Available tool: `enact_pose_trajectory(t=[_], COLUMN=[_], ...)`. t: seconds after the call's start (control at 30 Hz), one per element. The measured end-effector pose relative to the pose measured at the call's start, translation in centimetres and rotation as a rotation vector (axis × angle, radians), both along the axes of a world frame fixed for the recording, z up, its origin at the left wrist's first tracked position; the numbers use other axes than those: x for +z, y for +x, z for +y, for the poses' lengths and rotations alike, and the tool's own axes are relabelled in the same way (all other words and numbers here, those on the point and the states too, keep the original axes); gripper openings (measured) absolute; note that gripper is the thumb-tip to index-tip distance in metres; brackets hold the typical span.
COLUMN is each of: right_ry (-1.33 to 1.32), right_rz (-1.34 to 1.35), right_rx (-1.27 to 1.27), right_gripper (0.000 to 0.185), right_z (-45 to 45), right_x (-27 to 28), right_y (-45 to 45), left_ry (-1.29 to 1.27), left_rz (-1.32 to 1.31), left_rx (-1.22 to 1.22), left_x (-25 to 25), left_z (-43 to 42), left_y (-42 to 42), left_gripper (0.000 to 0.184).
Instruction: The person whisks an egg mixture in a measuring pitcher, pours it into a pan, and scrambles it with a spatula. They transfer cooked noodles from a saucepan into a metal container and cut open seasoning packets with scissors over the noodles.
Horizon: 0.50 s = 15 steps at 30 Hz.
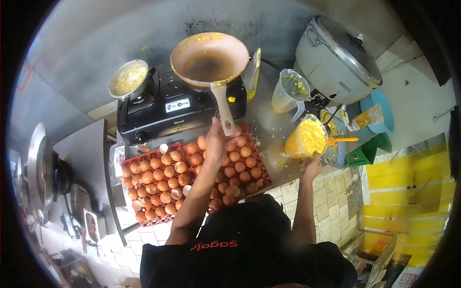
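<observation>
Two red plastic egg trays, loaded with brown eggs and some broken shells, were set side by side in front of a black Rinnai gas stove. At the stove's right end a pale frying pan was placed, its beige handle turned toward the trays. To the right of the trays, a translucent plastic jug was held, nearly filled with yellow mixture. Its weight was judged considerable, its wall stiff and perhaps slippery, its contents easily slopped; a level, near-side grip seemed best. There it was clasped by the bent fingers of the right hand. The left hand was raised at the handle's end; whether its fingers were closed around it could not be told. An orange utensil handle was leaned out over the jug's rim.
</observation>
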State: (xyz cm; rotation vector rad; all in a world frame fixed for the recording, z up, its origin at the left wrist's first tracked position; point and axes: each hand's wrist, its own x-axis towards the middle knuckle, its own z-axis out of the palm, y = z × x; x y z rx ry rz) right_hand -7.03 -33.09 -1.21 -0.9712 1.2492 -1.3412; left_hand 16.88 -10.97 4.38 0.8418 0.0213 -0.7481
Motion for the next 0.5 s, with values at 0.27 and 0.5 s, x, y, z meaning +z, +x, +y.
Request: enact_pose_trajectory(t=[0.27,0.5], right_ry=[-0.069,-0.042], right_rz=[-0.011,0.087], right_rx=[0.147,0.477], right_gripper=[0.019,0.017], right_z=[-0.5,0.7], right_x=[3.9,15.3], right_y=[-1.3,5.1], left_ry=[0.003,-0.071], left_rz=[-0.093,-0.044], left_rx=[-0.206,-0.154], left_x=[0.2,1.1], left_z=[1.1,1.8], left_y=[0.8,0.4], left_gripper=[0.061,0.043])
